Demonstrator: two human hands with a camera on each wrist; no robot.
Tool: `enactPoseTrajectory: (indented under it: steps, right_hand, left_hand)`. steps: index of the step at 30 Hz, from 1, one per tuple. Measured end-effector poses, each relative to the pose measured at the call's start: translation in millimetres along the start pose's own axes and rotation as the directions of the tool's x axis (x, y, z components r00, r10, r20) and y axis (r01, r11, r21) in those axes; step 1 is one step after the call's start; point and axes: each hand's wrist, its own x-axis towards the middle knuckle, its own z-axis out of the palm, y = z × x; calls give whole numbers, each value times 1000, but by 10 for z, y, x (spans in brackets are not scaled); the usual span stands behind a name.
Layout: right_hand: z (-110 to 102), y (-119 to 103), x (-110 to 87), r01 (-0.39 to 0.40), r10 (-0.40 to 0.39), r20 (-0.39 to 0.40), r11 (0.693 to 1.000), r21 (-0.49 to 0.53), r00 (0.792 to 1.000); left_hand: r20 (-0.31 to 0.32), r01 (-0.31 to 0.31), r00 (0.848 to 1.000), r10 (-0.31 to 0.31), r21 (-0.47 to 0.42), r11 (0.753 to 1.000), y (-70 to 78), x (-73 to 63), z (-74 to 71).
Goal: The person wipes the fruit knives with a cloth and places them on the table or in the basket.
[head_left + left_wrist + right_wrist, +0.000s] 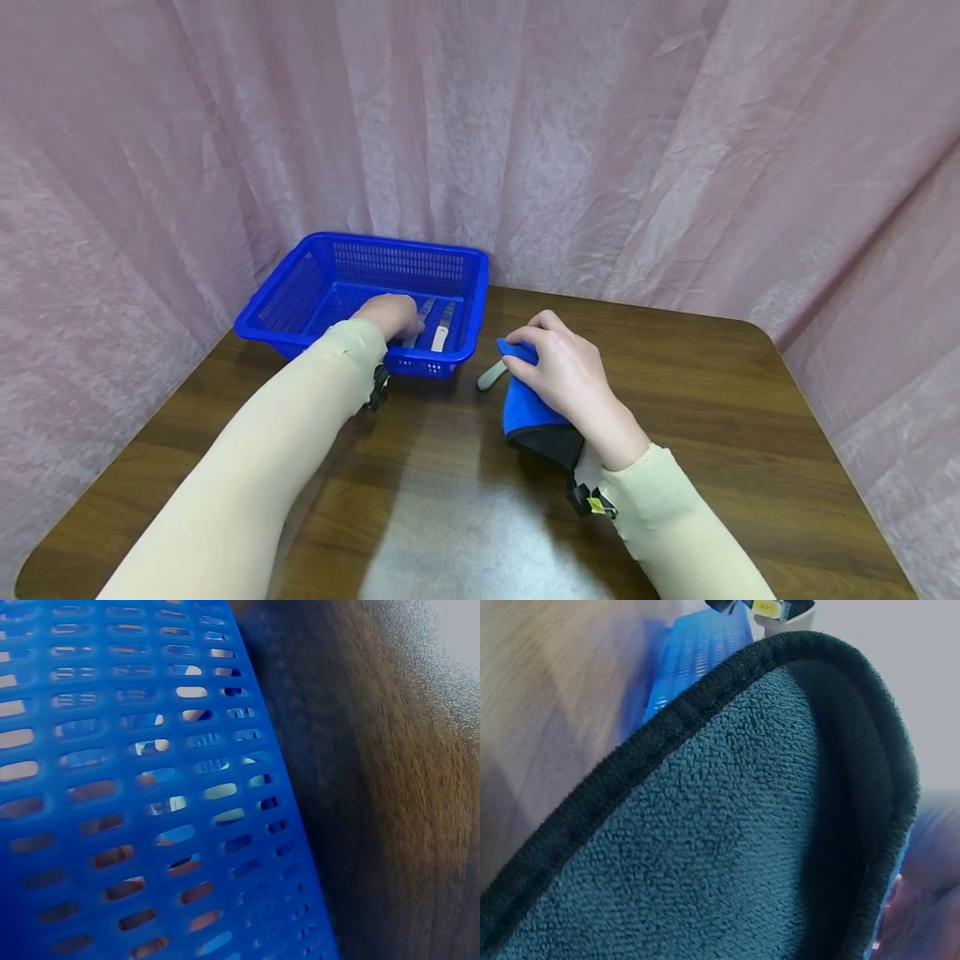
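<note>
Right hand [562, 367] pinches a blue cloth [525, 408] between thumb and fingers, cloth hanging below the hand with its dark-edged flap toward the wrist; a pale handle [492, 376] pokes out left of those fingertips, far end hidden, can't tell if gripped. Left hand [390, 317] is down inside the blue basket [408, 244], fingers mostly hidden so can't tell if pinching; one bladed tool [426, 312] right at its fingers, a white-handled one [440, 337] just to their right.
</note>
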Motion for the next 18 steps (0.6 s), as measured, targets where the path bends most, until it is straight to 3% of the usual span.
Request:
enactPoseTrajectory:
  steps: [4, 6, 7, 10, 18]
  right_hand:
    - [-12, 34, -1, 0, 0, -9, 1000, 1, 1000]
    - [-24, 53, 0, 0, 0, -17, 1000, 0, 1000]
    - [-30, 62, 1, -1, 1, -18, 1000, -1, 1000]
    - [-50, 89, 0, -4, 4, -20, 1000, -5, 1000]
    - [-109, 136, -33, -31, 31, -9, 999, -7, 999]
  left_hand:
    - [-54, -43, 998, 45, 40, 998, -22, 5, -28]
    - [-77, -78, 994, 83, 72, 994, -9, -66, -70]
    - [-75, -82, 993, 87, 77, 994, 41, -187, -115]
    - [-116, -113, 986, 123, 88, 990, 66, -280, -137]
    - [-201, -168, 962, 183, 89, 982, 118, -316, -81]
